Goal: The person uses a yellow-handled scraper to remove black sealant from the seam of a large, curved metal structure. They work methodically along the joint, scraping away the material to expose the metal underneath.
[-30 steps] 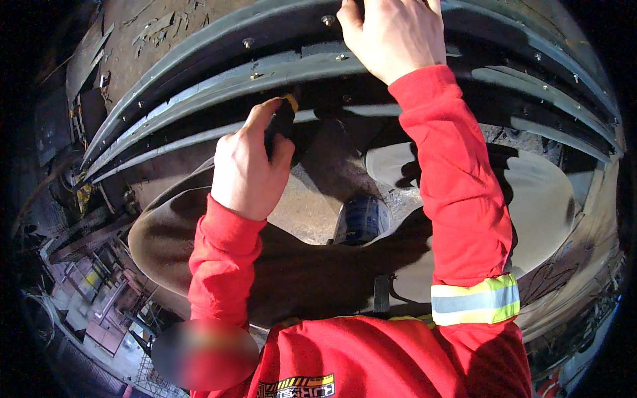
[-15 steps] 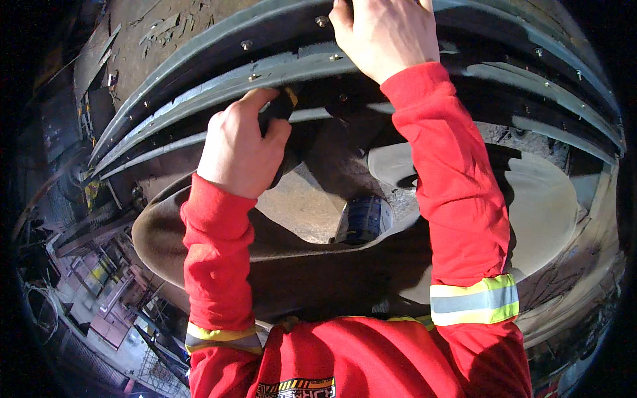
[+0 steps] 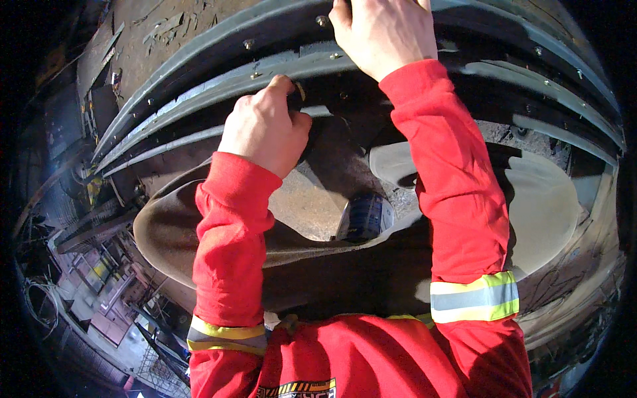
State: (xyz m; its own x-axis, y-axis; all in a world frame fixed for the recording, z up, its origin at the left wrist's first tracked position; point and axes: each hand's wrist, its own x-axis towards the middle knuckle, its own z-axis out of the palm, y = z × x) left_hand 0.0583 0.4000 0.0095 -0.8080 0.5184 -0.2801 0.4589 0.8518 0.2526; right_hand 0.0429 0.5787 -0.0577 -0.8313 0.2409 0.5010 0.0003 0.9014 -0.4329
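Observation:
My left hand (image 3: 264,127) is closed around a dark tool with a yellowish edge (image 3: 296,98); most of it is hidden by the fingers, so I cannot make out its kind. The tool lies against the dark gap below the middle curved metal strip (image 3: 199,98). Farther up and to the right, my right hand (image 3: 388,34) rests over the topmost strip (image 3: 219,34), where its fingertips run out of the picture. A bolt (image 3: 322,20) sticks out just left of its thumb, and a second bolt (image 3: 249,44) sits farther left.
Below the strips, a wide brown sheet (image 3: 166,245) bends around an opening. Inside stands a blue can-like container (image 3: 363,219). A pale curved piece (image 3: 541,205) lies at the right. Cluttered machinery and a mesh grating (image 3: 159,368) stand far below at the left.
My left hand has moved right and slightly up along the strip, taking the dark tool with it. My right hand has stayed almost where it was.

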